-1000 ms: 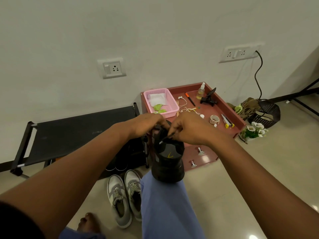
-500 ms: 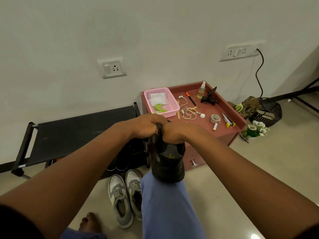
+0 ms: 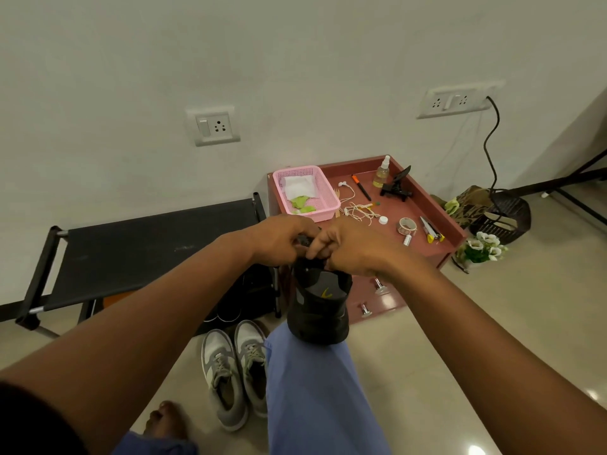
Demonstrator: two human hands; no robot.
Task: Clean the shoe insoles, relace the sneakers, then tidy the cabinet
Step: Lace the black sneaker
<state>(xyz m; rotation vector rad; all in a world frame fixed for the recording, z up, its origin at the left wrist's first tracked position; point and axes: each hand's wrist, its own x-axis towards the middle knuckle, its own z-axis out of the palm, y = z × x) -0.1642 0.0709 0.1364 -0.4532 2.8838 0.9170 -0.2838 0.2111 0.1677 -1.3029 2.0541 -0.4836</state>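
Observation:
A black sneaker [image 3: 320,303] with a small yellow logo stands heel-down on my blue-trousered knee [image 3: 315,382]. My left hand [image 3: 282,239] and my right hand [image 3: 348,247] meet at its upper end, fingers curled and pinching the black lace there; the lace itself is mostly hidden by the fingers. A pair of grey and white sneakers [image 3: 235,366] sits on the floor to the left of my leg. The low red-brown cabinet [image 3: 437,208] stands just beyond my hands.
On the cabinet top lie a pink basket [image 3: 323,192] with cloths, white earphones [image 3: 356,210], a spray bottle [image 3: 381,172], a tape roll [image 3: 407,224] and pens. A black shoe rack [image 3: 138,251] stands left. A dark basket [image 3: 505,215] and flowers [image 3: 486,246] sit right.
My right hand has shifted slightly at the top of the shoe and its fingers now show more. The head view has tipped a little lower. The shoe stays on my knee.

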